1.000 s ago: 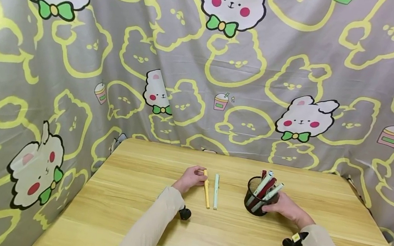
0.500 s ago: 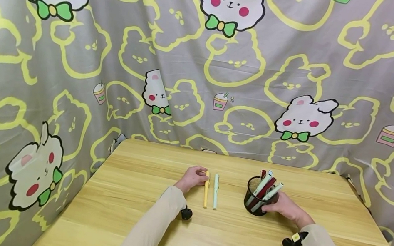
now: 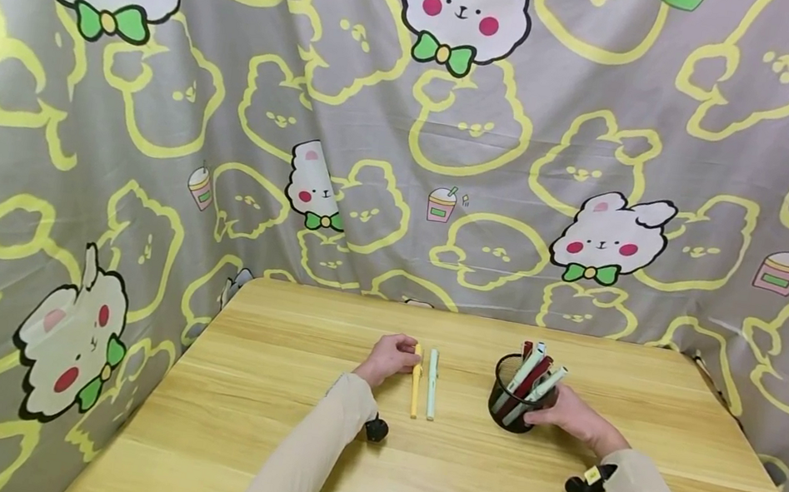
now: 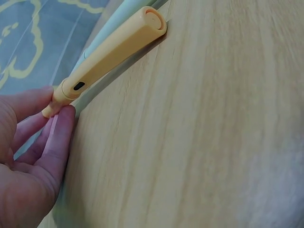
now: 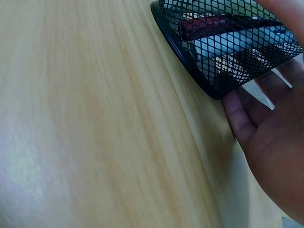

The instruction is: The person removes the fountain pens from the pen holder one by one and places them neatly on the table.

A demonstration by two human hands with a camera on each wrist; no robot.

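Note:
My left hand [image 3: 391,359] pinches a yellow pen [image 4: 109,54] near its far end, thumb on one side and fingertips on the other. The pen lies along the table, roughly parallel to a mint-green pen [image 3: 432,384] just to its right. With my right hand [image 3: 571,415] I hold a black mesh pen cup [image 3: 500,397] from its right side, thumb toward the front. The cup stands upright with several pens [image 3: 538,375] leaning in it, dark red and pale mint. In the right wrist view, fingers [image 5: 240,118] reach around the mesh wall [image 5: 223,57] close to its base.
The wooden table [image 3: 451,489] extends around both hands. A grey curtain [image 3: 500,143] with cartoon prints hangs behind its back edge and along the left side. A small black device [image 3: 376,429] is on the left wrist, another black device [image 3: 583,489] on the right.
The yellow pen has turned slightly, its far end shifting right, and now lies straighter beside the mint pen. My left hand moved a little right with it. The right hand and cup stayed put.

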